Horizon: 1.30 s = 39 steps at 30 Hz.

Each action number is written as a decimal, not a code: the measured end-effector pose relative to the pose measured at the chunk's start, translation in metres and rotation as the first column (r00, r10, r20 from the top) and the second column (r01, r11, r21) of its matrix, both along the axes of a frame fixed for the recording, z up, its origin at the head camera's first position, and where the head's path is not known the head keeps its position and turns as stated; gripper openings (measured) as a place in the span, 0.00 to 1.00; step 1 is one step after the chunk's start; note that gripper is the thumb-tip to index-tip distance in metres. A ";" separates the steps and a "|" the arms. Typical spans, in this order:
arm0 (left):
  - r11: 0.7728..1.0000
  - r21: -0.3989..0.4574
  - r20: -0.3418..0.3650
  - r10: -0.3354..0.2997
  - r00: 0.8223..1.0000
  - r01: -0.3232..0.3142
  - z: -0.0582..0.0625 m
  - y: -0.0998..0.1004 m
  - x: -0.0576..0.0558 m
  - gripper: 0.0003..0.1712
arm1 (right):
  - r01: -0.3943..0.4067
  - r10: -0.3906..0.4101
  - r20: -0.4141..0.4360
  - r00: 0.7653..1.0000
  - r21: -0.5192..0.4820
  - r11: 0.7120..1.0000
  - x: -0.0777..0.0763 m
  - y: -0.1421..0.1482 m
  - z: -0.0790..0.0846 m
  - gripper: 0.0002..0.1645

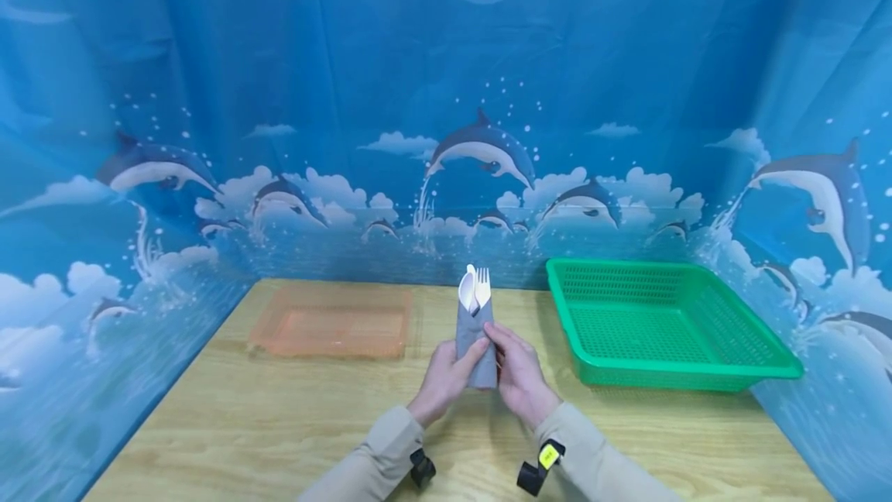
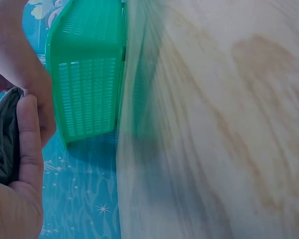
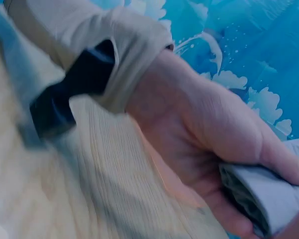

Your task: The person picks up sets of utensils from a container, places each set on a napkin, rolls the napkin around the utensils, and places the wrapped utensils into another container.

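Note:
A folded grey cloth napkin [image 1: 476, 359] stands upright above the table in the head view, wrapped round the lower part of a spoon [image 1: 466, 290] and a fork [image 1: 483, 285]. Another pale rounded tip shows between them, its kind unclear. My left hand [image 1: 444, 376] grips the napkin from the left, thumb across its front. From the other side my right hand [image 1: 521, 376] holds its right edge, with fingers partly hidden behind. In the right wrist view, the rolled napkin's open lower end [image 3: 246, 201] shows inside the left hand's grasp.
A green perforated basket [image 1: 690, 366] stands at the right of the wooden table [image 1: 230, 424]. Toward the back left lies a shallow translucent orange tray [image 1: 334, 322]. A blue dolphin-print curtain [image 1: 418, 60] hangs behind and along both sides.

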<state>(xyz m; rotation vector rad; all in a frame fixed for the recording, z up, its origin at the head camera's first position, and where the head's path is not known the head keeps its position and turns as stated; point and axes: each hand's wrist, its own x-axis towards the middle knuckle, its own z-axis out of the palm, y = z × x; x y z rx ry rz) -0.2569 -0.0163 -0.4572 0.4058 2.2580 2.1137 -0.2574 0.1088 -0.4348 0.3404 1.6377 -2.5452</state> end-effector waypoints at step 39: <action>0.995 -0.100 -0.040 0.005 0.999 -0.009 -0.008 -0.002 0.002 0.22 | 0.149 -0.149 -0.038 0.988 -0.003 0.989 -0.018 -0.002 0.018 0.07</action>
